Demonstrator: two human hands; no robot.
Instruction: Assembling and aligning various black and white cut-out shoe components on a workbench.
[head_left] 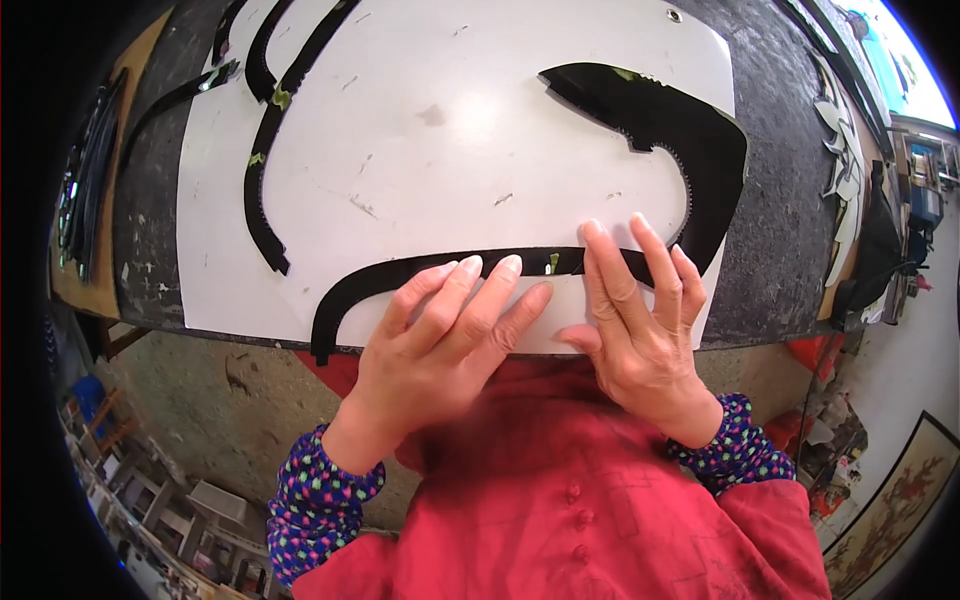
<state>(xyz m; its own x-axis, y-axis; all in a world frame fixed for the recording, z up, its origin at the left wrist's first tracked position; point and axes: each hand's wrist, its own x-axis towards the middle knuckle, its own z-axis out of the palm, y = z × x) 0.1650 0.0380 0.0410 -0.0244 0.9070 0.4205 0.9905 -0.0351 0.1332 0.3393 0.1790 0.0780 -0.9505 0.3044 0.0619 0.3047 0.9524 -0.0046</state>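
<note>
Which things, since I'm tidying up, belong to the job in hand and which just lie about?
Likely in use:
long black strip, under left hand and right hand
wide black piece, by right hand
white board beneath

Likely lying about:
curved black strips, upper left
white pieces, far right
dark bundle, far left

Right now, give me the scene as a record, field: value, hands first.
left hand: fingertips on the curved black strip
right hand: fingers spread over the strip's right part
strip: left end bends toward the person; light green patch between the hands
strip's right end: partly hidden by fingers
under it: white sheet
upper right: wide black hooked piece
upper left: narrow black strips
</note>
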